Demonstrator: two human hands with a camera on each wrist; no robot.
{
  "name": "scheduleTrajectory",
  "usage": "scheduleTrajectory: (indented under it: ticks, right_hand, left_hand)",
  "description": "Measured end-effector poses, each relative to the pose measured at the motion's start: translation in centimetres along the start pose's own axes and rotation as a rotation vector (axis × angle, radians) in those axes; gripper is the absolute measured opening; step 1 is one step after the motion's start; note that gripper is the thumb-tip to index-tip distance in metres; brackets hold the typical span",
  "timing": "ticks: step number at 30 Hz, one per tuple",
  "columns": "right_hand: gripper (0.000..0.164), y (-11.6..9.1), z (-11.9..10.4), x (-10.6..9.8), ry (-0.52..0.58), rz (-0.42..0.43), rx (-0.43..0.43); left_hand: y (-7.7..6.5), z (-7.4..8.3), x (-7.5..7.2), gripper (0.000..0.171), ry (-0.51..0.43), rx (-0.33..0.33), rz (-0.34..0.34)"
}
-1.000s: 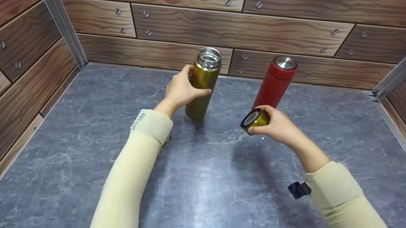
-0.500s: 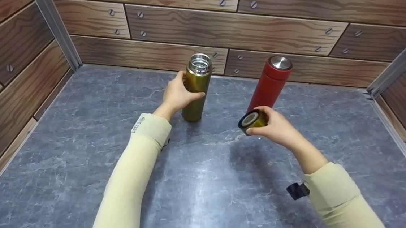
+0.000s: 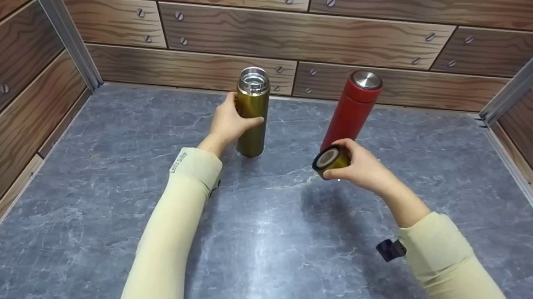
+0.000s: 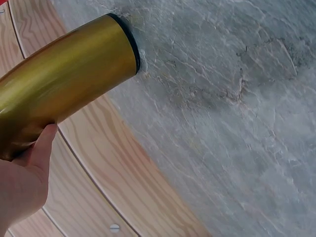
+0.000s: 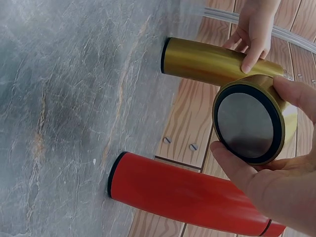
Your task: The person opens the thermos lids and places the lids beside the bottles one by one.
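In the head view my left hand [image 3: 229, 120] grips a gold thermos bottle [image 3: 250, 134], thumb across its front. The bottle stands upright with its bare silver mouth [image 3: 254, 81] uncovered; its black-rimmed base [image 4: 129, 43] shows at the tabletop in the left wrist view. To the right, my right hand [image 3: 365, 167] holds the gold thermos lid [image 3: 341, 161] between thumb and fingers, tilted on its side above the table. The right wrist view shows the round grey face of the lid [image 5: 245, 126]. Just behind that hand stands a red thermos [image 3: 351, 113], its silver-topped cap on.
Beneath everything lies a grey marbled tabletop [image 3: 155, 112]. Wood-patterned panels [image 3: 238, 31] close off the back and both sides, with metal corner strips [image 3: 62, 24] between them. Small white specks are near the right hand.
The left hand has brought the gold bottle slightly left and down, and it stands straighter. The right hand with the lid has hardly moved. The head view has shifted a little.
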State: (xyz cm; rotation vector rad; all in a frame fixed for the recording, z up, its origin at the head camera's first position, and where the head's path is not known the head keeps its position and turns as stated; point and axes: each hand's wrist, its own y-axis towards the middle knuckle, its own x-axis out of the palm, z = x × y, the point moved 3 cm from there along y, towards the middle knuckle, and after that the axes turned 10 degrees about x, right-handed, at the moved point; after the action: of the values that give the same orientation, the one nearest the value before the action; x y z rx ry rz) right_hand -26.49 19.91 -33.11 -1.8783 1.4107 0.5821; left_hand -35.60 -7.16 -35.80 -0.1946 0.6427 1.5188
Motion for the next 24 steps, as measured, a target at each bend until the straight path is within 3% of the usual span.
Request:
scheduleTrajectory:
  ticks: [7, 15, 24]
  right_hand:
    - [0.068, 0.1, -0.1, 0.7, -0.003, -0.02, -0.009]
    - [0.071, 0.9, -0.3, 2.6, -0.016, -0.063, -0.024]
    - [0.065, 2.3, -0.7, 5.3, 0.001, -0.047, -0.091]
  left_hand:
    - [-0.3, 0.2, 0.0, 0.076, 0.037, -0.03, -0.043]
    - [-1.0, 0.2, -0.5, 0.083, 0.011, -0.051, -0.095]
    - [-1.3, -0.4, -2.1, 0.087, 0.05, -0.067, -0.074]
